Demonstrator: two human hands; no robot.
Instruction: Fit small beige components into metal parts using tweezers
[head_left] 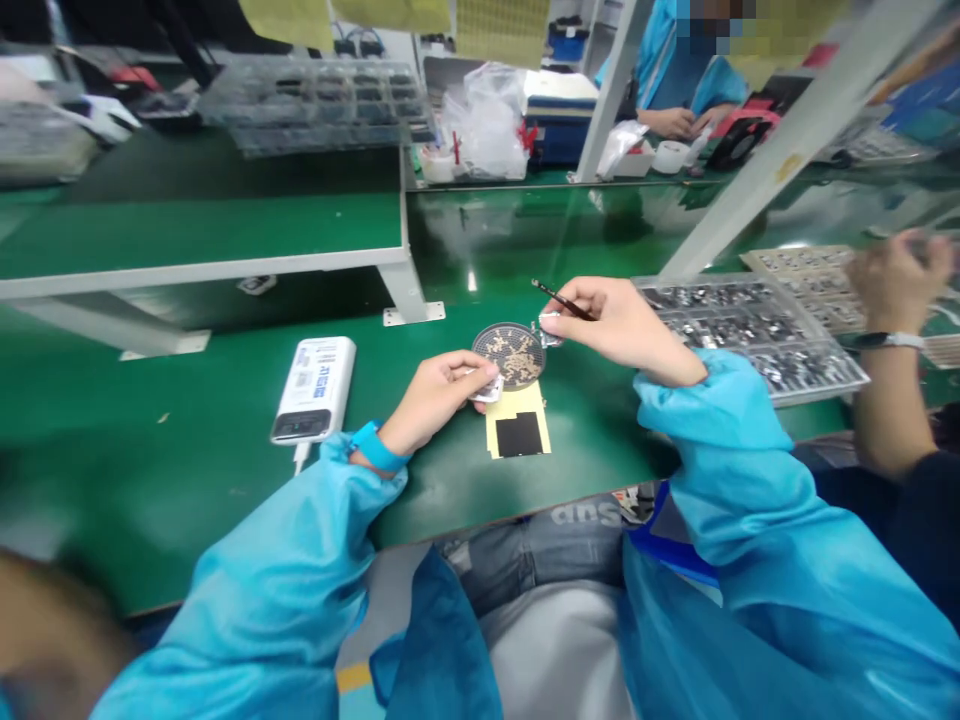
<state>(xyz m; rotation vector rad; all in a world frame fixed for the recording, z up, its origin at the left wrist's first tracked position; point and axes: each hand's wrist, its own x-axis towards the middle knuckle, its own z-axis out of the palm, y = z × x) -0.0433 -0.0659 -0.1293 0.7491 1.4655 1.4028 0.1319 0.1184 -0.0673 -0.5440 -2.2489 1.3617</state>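
My left hand is closed, thumb over fingers, on a small white part with dark marks. My right hand pinches a small shiny metallic part at its fingertips. A thin black stick-like tool also lies in that hand and points up to the left; its kind is unclear. Between the hands sits a round dark perforated dish with many tiny tan pieces on it. Just in front of the dish lies a yellow sheet bearing a black rectangular patch.
A white power bank with a cable lies left of my hands. To the right stands a clear tray of metal parts, near another person's hand. A raised green shelf stands at the left; another person works across the bench.
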